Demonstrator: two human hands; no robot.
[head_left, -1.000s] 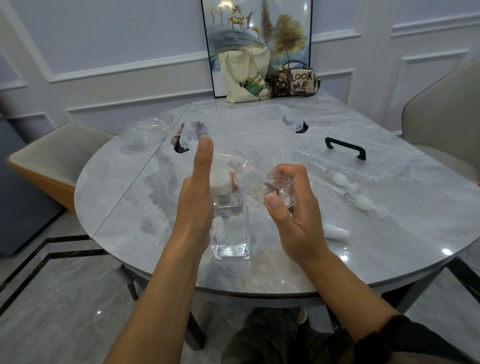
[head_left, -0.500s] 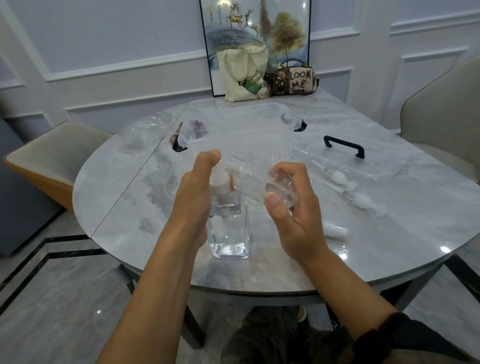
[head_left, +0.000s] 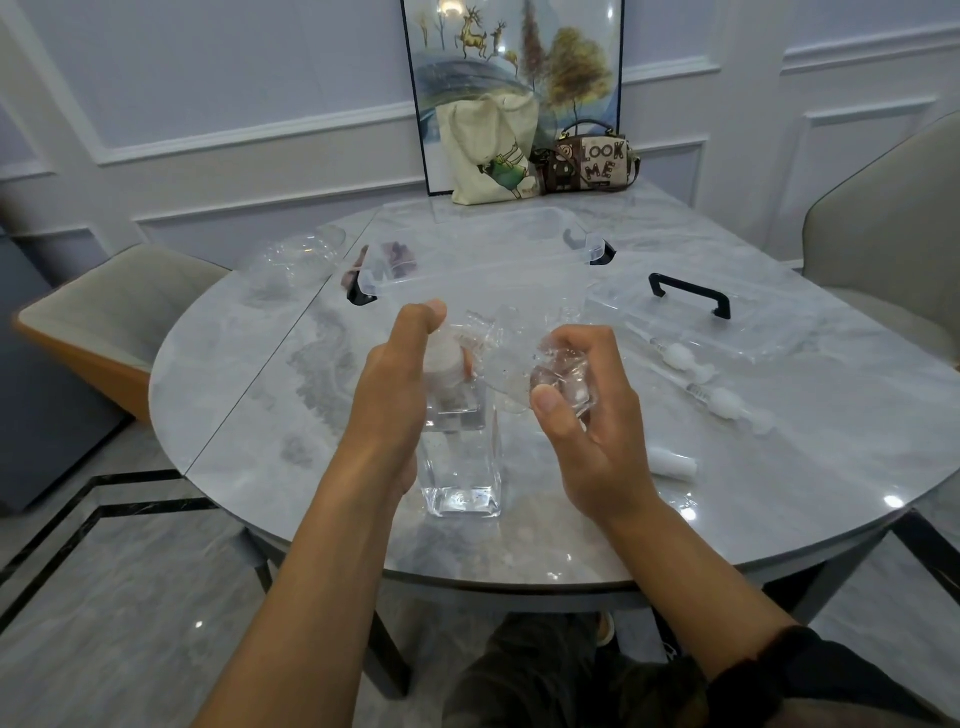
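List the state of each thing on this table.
square bottle, upright, pump cap on, left hand gripping the cap.
small bottle, tilted sideways, gripped by the right hand.
storage box, open, lid off.
lid, lying flat beside the box.

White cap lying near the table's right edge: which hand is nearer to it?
Right. The right hand, holding a small clear bottle, is just left of the white cap; the left hand is farther left, gripping the pump of the square bottle.
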